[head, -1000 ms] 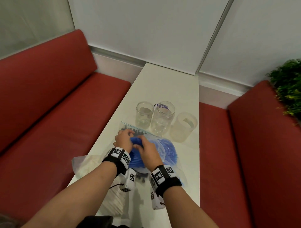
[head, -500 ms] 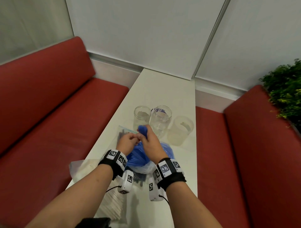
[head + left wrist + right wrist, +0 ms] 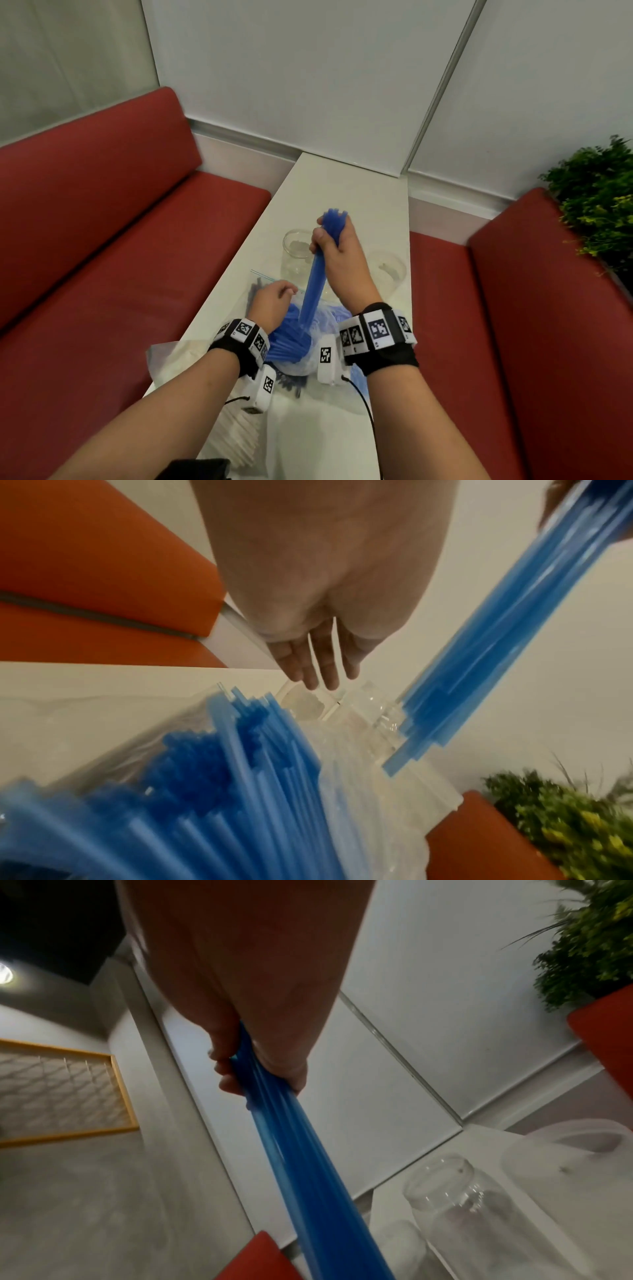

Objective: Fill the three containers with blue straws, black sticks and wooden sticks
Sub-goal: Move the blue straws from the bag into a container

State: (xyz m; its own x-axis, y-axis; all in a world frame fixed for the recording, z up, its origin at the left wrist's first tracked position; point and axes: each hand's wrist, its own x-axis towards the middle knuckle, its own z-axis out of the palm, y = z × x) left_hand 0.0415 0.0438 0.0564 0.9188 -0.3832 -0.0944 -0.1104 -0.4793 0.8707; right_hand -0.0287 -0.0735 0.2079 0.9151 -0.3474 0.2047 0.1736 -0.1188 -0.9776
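Since a second earlier, the left hand (image 3: 272, 303) stayed low on the bag (image 3: 301, 363), fingers loosely open; the right hand (image 3: 337, 253) had risen, gripping straws (image 3: 317, 274) above the table's middle. Jars (image 3: 296, 255) beyond remained unfilled; all three fills were left.

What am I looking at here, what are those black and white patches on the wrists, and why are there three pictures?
No machine: a person works with bare hands. The patches are marker bands beside small wrist cameras; a third camera sits on the head. The right hand grips a bunch of blue straws, partly drawn from a clear bag of more straws. The left hand rests at the bag with fingers straight. On the white table stand clear jars, apparently empty, with another bag holding dark sticks.
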